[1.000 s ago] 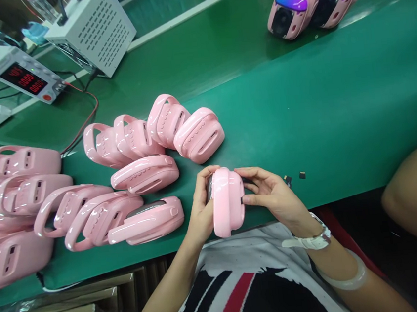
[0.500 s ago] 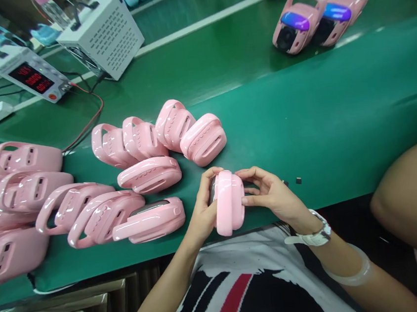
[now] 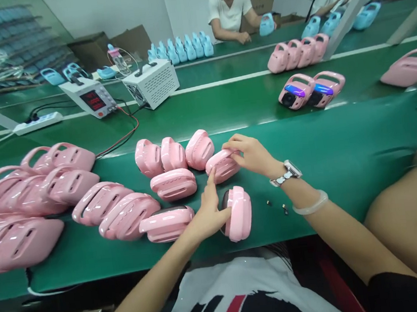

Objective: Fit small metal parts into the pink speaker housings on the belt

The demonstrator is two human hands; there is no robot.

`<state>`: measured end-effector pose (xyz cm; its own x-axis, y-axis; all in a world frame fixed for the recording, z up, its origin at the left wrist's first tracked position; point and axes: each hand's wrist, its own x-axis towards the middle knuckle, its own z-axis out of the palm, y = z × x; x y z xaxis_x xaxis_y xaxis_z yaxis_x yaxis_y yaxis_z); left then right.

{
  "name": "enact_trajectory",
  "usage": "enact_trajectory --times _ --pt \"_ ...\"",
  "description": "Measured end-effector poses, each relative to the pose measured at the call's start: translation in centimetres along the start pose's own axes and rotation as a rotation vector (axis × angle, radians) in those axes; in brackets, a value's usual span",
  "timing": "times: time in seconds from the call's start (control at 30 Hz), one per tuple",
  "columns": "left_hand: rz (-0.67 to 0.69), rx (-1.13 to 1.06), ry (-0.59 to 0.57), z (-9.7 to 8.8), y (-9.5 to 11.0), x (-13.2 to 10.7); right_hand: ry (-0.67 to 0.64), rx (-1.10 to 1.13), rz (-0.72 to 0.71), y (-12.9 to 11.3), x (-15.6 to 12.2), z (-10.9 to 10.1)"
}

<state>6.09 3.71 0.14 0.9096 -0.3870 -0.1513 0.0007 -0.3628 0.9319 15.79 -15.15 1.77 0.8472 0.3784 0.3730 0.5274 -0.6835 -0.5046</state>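
Far pink unit [image 3: 220,170] lies on its side on the green mat [image 3: 328,163], at the near right end of a loose cluster. Right hand [image 3: 250,155] is at its upper right end, fingertips on the handle edge — how tight they're pinched, can't tell. Left hand [image 3: 208,216] is spread, not clenched on anything: index finger points up at the far unit's lower left edge, thumb overlaps the near pink unit [image 3: 240,213]; light contact or just above, can't tell. Near unit sits on the mat by the front edge, dark face to the left, handle toward the worker.

Step in hand, as I read it: getting hold of the far unit w/ the near one set down. Next move prob. calls for firming up the right-hand grip, bringing the left in to support, then a lift or turn w/o knocking the neighbours.

Just right of the near unit: two tiny dark pieces [image 3: 285,209], too small to ID — easy to sweep w/ a wrist. Left: more pink units [image 3: 173,184], handles mostly leftward, packed close.

Farther back: power supply [image 3: 94,99] w/ red digits, vented grey box [image 3: 154,84], two pink units w/ lit blue-violet panels [image 3: 294,91]. Beyond, a co-worker [image 3: 231,17] holds a blue unit [image 3: 266,24] nr a blue row [image 3: 182,48]. Another person's arm [image 3: 408,209] rests at far right.
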Motion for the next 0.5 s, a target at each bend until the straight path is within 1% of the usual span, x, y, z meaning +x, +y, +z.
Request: enact_trajectory --times 0.1,0.17,0.27,0.33,0.37,0.43,0.5 --pt "-0.010 0.225 -0.023 -1.2 1.4 0.7 -0.028 0.020 -0.040 1.1 -1.3 -1.8" --pt "-0.012 0.367 -0.053 -1.9 2.2 1.4 -0.028 0.070 -0.042 1.6 -2.2 -2.8" --pt "0.080 0.482 -0.164 -2.9 3.2 2.9 0.030 0.225 0.025 1.8 -4.2 -3.4" --pt "0.152 0.526 -0.260 -3.6 3.5 4.2 0.119 0.331 0.110 1.6 -6.4 -3.1" --pt "0.177 0.551 -0.305 -3.9 3.6 4.9 0.173 0.331 0.167 1.4 -7.9 -2.7" --pt "0.217 0.600 -0.383 -4.4 3.7 6.2 0.265 0.218 0.297 0.9 -11.2 -1.4" --pt "0.241 0.592 -0.435 -4.7 3.7 7.5 0.290 0.073 0.403 0.3 -14.5 0.3"
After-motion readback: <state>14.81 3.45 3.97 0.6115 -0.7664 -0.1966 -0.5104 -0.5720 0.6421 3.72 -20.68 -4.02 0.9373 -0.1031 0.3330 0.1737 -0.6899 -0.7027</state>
